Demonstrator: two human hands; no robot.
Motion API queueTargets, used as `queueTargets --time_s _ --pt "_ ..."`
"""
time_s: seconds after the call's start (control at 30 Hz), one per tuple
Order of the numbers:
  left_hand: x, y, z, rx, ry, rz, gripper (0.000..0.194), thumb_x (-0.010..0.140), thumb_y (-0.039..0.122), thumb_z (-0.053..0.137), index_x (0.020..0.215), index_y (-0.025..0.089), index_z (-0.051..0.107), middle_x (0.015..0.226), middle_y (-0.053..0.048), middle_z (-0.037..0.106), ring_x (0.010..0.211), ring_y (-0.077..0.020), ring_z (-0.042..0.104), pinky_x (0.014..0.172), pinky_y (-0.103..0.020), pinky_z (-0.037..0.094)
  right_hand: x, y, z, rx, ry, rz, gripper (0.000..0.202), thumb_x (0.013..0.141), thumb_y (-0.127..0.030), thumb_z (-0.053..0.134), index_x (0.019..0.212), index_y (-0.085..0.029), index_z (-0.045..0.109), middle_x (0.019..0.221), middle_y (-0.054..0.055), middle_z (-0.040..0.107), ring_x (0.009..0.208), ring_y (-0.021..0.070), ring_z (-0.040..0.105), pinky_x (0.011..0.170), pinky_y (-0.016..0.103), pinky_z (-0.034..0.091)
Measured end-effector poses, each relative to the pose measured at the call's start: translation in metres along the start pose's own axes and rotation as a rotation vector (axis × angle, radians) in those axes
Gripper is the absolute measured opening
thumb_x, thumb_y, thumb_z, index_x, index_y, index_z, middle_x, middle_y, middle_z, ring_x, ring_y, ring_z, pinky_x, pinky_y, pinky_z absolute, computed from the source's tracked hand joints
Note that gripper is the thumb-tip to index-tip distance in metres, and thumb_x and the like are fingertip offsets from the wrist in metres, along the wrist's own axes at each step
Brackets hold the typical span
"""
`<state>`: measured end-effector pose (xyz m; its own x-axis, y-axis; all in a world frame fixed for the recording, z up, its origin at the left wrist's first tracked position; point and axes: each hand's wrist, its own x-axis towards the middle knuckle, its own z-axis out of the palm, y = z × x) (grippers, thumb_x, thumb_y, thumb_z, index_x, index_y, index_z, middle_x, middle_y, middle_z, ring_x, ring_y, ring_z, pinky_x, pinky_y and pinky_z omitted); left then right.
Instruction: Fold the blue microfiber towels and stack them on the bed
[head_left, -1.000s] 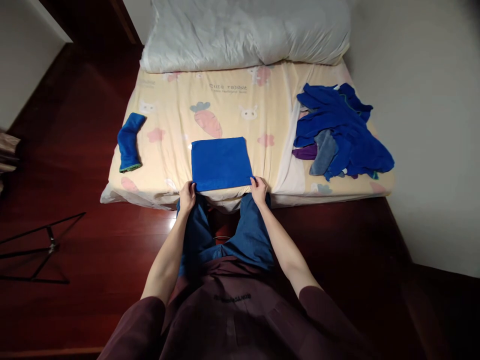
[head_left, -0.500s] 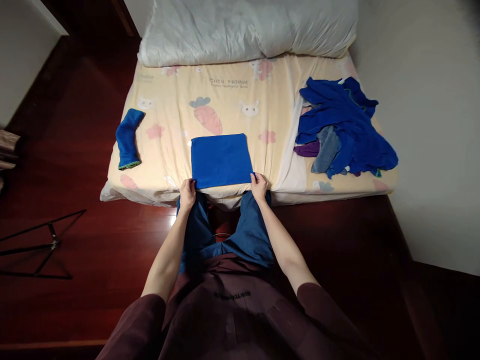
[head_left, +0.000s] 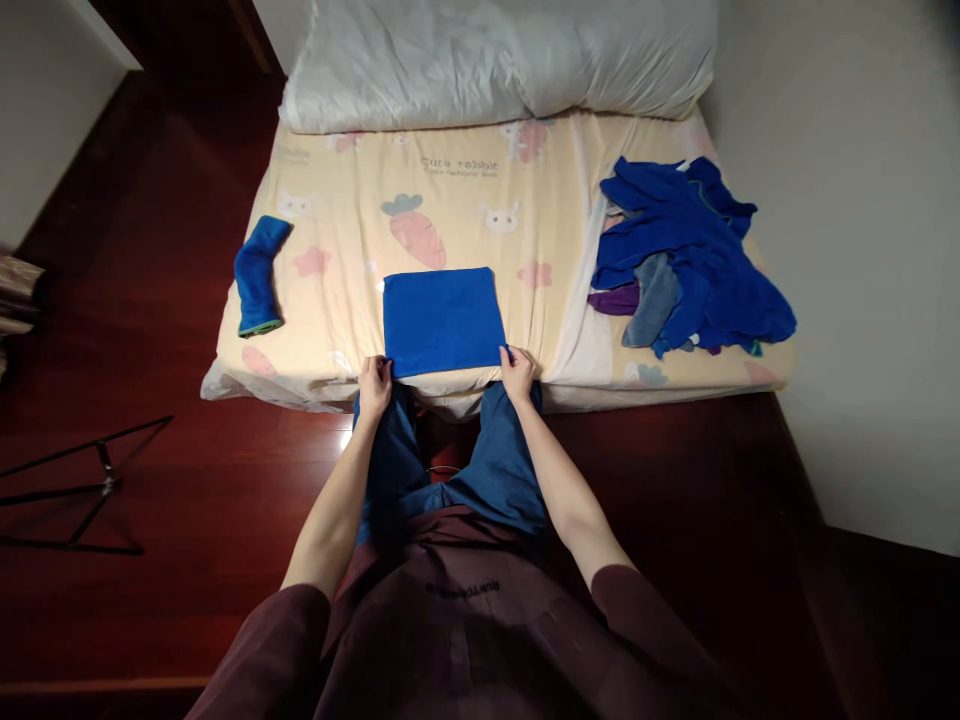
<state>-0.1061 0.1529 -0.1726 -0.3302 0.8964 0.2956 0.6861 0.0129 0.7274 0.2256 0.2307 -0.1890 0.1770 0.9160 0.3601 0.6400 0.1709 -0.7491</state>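
Observation:
A blue cloth (head_left: 445,322), flat and squared off, lies on the bed's front part right before me. My left hand (head_left: 374,386) pinches its near left corner between thumb and fingers. At the near right corner, my right hand (head_left: 518,374) grips the cloth the same way. The near edge runs nearly straight between both hands, close to the mattress edge. Off to the left rests a rolled blue cloth (head_left: 259,275) with a green edge, apart from my hands.
On the right of the bed sits a loose heap of blue, grey and purple cloths (head_left: 690,255). A pale quilt (head_left: 495,65) fills the back of the patterned bed sheet (head_left: 337,185). Black tripod legs (head_left: 105,487) stand on the floor at left; a wall (head_left: 847,250) borders the right.

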Motion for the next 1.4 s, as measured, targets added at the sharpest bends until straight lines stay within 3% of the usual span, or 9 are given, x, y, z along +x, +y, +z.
queueTargets --time_s 0.4,0.63,1.17,1.4 --pt "0.003 -0.005 0.003 -0.01 0.012 -0.023 0.01 0.098 0.031 0.054 0.099 0.021 0.057 0.093 -0.008 0.06 0.083 -0.0215 0.059 0.08 -0.035 0.048 -0.001 0.004 0.002 -0.001 0.002 0.003 0.039 0.1 -0.047 0.053 0.095 -0.017 0.077 0.09 0.012 0.075 0.083 0.0224 0.068 0.082 0.033 0.053" --pt "0.006 -0.007 0.005 -0.025 0.028 -0.118 0.011 0.098 0.033 0.055 0.098 0.021 0.056 0.083 -0.004 0.059 0.078 -0.0205 0.059 0.077 -0.034 0.048 0.0 0.005 0.003 0.019 0.027 0.02 0.041 0.1 -0.047 0.052 0.09 -0.017 0.077 0.088 0.012 0.076 0.082 0.0227 0.069 0.084 0.033 0.053" --pt "0.007 -0.006 0.008 0.086 0.0 -0.089 0.011 0.099 0.033 0.052 0.1 0.021 0.054 0.088 -0.005 0.059 0.079 -0.0195 0.057 0.08 -0.032 0.047 -0.001 0.005 0.009 0.0 0.072 0.084 0.037 0.095 -0.046 0.058 0.097 -0.014 0.078 0.091 0.013 0.078 0.079 0.022 0.071 0.081 0.033 0.056" --pt "0.005 0.01 0.002 0.34 -0.034 -0.061 0.015 0.1 0.028 0.05 0.102 0.02 0.062 0.11 -0.013 0.059 0.107 -0.028 0.057 0.089 -0.038 0.046 -0.002 -0.002 0.008 -0.02 0.063 0.105 0.033 0.094 -0.044 0.059 0.095 -0.015 0.075 0.091 0.013 0.077 0.078 0.0217 0.069 0.08 0.033 0.055"
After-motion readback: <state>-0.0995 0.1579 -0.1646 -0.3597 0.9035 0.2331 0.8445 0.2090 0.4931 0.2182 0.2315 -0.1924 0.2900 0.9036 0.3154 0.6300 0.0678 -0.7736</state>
